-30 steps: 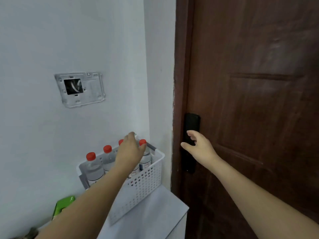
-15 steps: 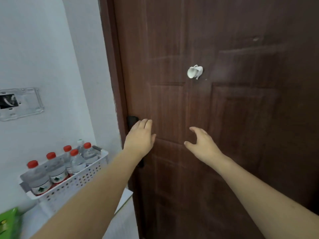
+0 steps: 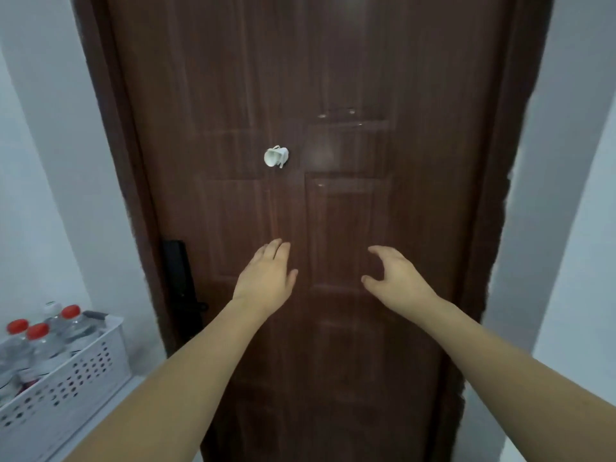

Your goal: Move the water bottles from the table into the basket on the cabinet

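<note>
Brown wooden door [image 3: 333, 95] fills centre | left hand [image 3: 266, 278] empty, fingers loose, 6 o'clock | right hand [image 3: 396, 278] empty, fingers spread, beside it | water bottles [image 3: 43, 341] upright in white basket [image 3: 66, 388], 8 o'clock | white hook [image 3: 276, 156] on door, 12 o'clock.

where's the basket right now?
Head view, bottom-left corner: the white perforated basket sits on the white cabinet top, left of the brown door and below its black lock handle, with red-capped water bottles standing inside.
</note>
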Demonstrator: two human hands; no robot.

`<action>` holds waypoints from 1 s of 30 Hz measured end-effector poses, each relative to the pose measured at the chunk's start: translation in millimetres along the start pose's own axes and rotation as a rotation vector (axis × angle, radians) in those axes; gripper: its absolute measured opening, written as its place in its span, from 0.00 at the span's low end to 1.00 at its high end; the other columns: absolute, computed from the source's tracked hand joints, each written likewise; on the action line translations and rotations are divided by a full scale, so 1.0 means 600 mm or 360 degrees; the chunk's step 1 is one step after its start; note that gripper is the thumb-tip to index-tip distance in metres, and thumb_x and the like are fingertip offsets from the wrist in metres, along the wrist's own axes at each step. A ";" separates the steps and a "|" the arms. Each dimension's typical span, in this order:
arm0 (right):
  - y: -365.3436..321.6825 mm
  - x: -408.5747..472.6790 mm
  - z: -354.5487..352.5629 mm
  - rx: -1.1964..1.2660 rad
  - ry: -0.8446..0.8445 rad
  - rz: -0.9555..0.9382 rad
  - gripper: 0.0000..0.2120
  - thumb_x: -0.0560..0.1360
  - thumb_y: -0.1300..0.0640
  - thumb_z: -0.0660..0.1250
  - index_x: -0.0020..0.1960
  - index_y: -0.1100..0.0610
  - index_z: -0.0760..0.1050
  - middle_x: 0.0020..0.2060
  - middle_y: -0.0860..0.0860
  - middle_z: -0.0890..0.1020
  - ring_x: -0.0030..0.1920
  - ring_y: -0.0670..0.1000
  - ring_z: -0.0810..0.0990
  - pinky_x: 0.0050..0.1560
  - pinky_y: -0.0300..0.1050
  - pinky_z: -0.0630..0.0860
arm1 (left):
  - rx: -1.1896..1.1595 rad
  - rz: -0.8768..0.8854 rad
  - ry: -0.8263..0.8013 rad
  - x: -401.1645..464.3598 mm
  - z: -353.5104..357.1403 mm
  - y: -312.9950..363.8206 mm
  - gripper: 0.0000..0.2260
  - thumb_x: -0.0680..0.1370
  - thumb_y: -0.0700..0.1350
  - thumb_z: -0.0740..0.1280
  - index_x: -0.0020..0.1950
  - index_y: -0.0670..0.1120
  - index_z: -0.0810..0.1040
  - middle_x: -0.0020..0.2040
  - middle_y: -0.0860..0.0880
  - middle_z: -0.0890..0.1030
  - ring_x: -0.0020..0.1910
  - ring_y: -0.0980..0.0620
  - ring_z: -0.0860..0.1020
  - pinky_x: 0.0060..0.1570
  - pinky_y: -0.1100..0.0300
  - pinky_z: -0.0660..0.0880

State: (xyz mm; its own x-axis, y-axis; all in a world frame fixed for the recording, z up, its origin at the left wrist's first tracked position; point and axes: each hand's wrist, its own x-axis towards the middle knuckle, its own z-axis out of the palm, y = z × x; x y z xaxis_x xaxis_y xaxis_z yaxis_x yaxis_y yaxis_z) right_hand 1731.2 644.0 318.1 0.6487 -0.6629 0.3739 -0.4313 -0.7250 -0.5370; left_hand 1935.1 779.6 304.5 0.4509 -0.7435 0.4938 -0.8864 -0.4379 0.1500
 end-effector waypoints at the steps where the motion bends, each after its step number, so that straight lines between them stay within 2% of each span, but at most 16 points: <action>1: 0.004 -0.011 -0.013 -0.0032 0.0015 0.0017 0.30 0.77 0.54 0.68 0.76 0.56 0.62 0.74 0.53 0.67 0.72 0.52 0.67 0.70 0.43 0.65 | -0.0009 0.0023 -0.0006 0.000 0.000 0.008 0.26 0.83 0.52 0.59 0.80 0.45 0.59 0.80 0.47 0.59 0.78 0.46 0.58 0.74 0.49 0.64; 7: 0.050 -0.104 -0.082 -0.0129 0.0019 0.0153 0.30 0.77 0.55 0.67 0.76 0.57 0.62 0.74 0.52 0.66 0.72 0.51 0.67 0.64 0.35 0.61 | -0.0101 0.0138 0.0030 -0.025 -0.006 0.107 0.26 0.83 0.52 0.60 0.79 0.44 0.61 0.79 0.46 0.61 0.78 0.46 0.59 0.74 0.52 0.63; 12: 0.097 -0.187 -0.150 -0.0103 0.0051 0.0255 0.29 0.78 0.55 0.67 0.76 0.56 0.62 0.73 0.52 0.68 0.71 0.53 0.69 0.68 0.42 0.65 | -0.0078 0.0291 0.0002 -0.072 -0.020 0.217 0.26 0.83 0.52 0.60 0.78 0.44 0.61 0.79 0.46 0.62 0.77 0.46 0.60 0.75 0.52 0.61; 16: 0.141 -0.268 -0.205 -0.0105 -0.0026 0.0197 0.28 0.78 0.55 0.66 0.76 0.55 0.62 0.73 0.52 0.68 0.71 0.52 0.70 0.68 0.42 0.66 | -0.0045 0.0318 -0.0077 -0.124 -0.027 0.309 0.26 0.83 0.52 0.60 0.79 0.45 0.60 0.79 0.48 0.61 0.78 0.47 0.59 0.75 0.52 0.62; 21: 0.240 -0.373 -0.304 -0.0133 -0.0065 0.0209 0.28 0.78 0.55 0.64 0.76 0.55 0.61 0.75 0.50 0.65 0.74 0.51 0.65 0.72 0.45 0.62 | 0.0001 0.0215 -0.0017 -0.193 -0.033 0.444 0.27 0.83 0.53 0.60 0.79 0.45 0.60 0.79 0.47 0.62 0.77 0.47 0.60 0.74 0.51 0.63; 26: 0.334 -0.452 -0.392 -0.0119 -0.0111 0.0310 0.28 0.79 0.55 0.63 0.76 0.54 0.60 0.75 0.49 0.63 0.74 0.51 0.64 0.70 0.44 0.62 | 0.0100 0.0333 -0.0055 -0.261 -0.031 0.595 0.26 0.83 0.53 0.59 0.79 0.45 0.59 0.79 0.46 0.61 0.77 0.46 0.60 0.76 0.52 0.60; 30: 0.361 -0.482 -0.425 -0.0114 -0.0130 0.0286 0.28 0.78 0.55 0.64 0.76 0.54 0.60 0.75 0.48 0.63 0.74 0.50 0.64 0.70 0.43 0.63 | 0.0237 0.0455 -0.0090 -0.285 -0.026 0.662 0.26 0.83 0.53 0.58 0.79 0.45 0.60 0.79 0.47 0.61 0.77 0.47 0.61 0.76 0.52 0.59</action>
State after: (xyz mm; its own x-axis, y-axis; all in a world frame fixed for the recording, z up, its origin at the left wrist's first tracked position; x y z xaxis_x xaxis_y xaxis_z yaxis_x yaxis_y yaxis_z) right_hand 1290.5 630.8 286.3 0.6048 -0.7674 0.2128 -0.5862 -0.6099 -0.5333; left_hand 1504.3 740.6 293.1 0.1948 -0.8720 0.4491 -0.9548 -0.2734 -0.1166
